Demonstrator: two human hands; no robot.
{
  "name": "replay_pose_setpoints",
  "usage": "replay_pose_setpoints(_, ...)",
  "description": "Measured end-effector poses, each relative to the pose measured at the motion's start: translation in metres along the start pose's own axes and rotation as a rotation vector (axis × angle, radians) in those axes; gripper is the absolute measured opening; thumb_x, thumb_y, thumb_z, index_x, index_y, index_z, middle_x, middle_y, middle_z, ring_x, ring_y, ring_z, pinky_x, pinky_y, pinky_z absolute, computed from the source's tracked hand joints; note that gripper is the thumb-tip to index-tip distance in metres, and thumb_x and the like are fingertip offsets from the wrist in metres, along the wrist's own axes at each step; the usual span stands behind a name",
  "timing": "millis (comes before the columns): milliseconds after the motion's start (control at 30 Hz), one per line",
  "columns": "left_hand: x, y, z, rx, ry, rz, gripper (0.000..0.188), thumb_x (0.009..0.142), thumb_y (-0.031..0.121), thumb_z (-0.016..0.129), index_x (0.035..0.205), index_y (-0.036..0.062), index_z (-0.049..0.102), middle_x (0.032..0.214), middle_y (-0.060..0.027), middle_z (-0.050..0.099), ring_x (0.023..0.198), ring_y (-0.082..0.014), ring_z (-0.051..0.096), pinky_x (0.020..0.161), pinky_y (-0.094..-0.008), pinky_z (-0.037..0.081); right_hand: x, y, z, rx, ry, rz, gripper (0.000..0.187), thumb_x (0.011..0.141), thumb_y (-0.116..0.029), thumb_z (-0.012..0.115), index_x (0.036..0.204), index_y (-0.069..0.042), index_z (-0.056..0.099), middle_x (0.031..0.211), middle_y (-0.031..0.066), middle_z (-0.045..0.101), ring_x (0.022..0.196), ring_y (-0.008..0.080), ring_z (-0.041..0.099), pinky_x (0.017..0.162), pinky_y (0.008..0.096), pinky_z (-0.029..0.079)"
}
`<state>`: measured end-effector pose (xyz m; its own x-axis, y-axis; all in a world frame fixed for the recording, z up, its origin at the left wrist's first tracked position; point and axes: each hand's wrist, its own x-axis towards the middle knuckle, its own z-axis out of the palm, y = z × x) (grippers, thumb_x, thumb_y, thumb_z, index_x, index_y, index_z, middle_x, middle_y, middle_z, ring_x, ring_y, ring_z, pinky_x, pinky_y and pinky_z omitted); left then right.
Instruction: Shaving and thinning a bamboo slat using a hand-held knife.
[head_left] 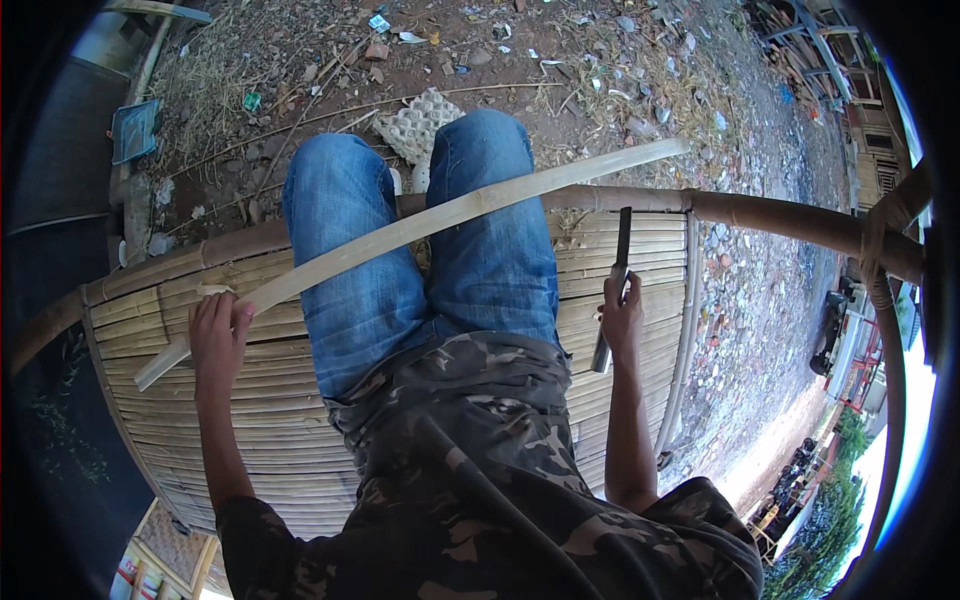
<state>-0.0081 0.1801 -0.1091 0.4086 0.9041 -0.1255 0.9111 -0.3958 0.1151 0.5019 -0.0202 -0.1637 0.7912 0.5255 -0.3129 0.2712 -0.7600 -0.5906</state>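
Observation:
A long pale bamboo strip (pixel 450 212) lies slantwise across my thighs, its far end reaching up to the right. My left hand (pixel 218 335) is closed around it near its lower left end, above the slatted bench. On the right, my right hand (pixel 622 318) grips a knife (pixel 624 238) with a narrow dark blade pointing away from me. The knife's lower part sticks out below the fist. Blade and strip are apart.
I sit on a bamboo-slat bench (pixel 280 400) with a thick bamboo pole (pixel 780 215) along its far edge. Beyond my knees an egg tray (pixel 420 120) rests on littered ground. A blue-green basket-like object (pixel 134 131) stands at the far left, and stacked wood (pixel 800 60) at the far right.

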Motion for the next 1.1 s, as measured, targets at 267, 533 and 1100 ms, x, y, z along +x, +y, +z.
replay_pose_setpoints(267,0.017,-0.01,0.012,-0.092,0.115,0.071,0.033,0.082,0.028,0.071,0.09,0.0001,0.055,0.083,-0.0161,0.057,0.079,-0.0361,0.055,0.07,-0.0453,0.042,-0.024,0.059,0.006,-0.289,0.118,-0.168,0.044,0.086,-0.024,0.068,0.126,-0.012,0.057,0.096,0.023,0.062,0.091,0.0374,0.058,0.077,0.0441,0.047)
replay_pose_setpoints(533,0.039,-0.02,0.012,-0.114,0.089,0.054,0.029,0.087,0.026,0.067,0.095,0.0005,0.056,0.087,-0.0156,0.057,0.081,-0.0367,0.055,0.072,-0.0449,0.043,0.017,-0.001,-0.011,-0.192,0.254,-0.232,0.039,0.086,-0.02,0.069,0.121,-0.007,0.057,0.102,0.0184,0.057,0.094,0.0316,0.057,0.082,0.041,0.047)
replay_pose_setpoints(1100,0.068,-0.116,0.019,-0.421,0.148,-0.196,0.044,0.1,0.036,0.044,0.09,-0.0027,0.061,0.08,-0.014,0.063,0.077,-0.0275,0.058,0.076,-0.0352,0.044,0.2,-0.089,-0.005,-0.539,0.18,-0.451,0.05,0.098,-0.047,0.037,0.095,-0.009,0.07,0.089,0.0126,0.069,0.09,0.0312,0.063,0.113,0.0486,0.022)
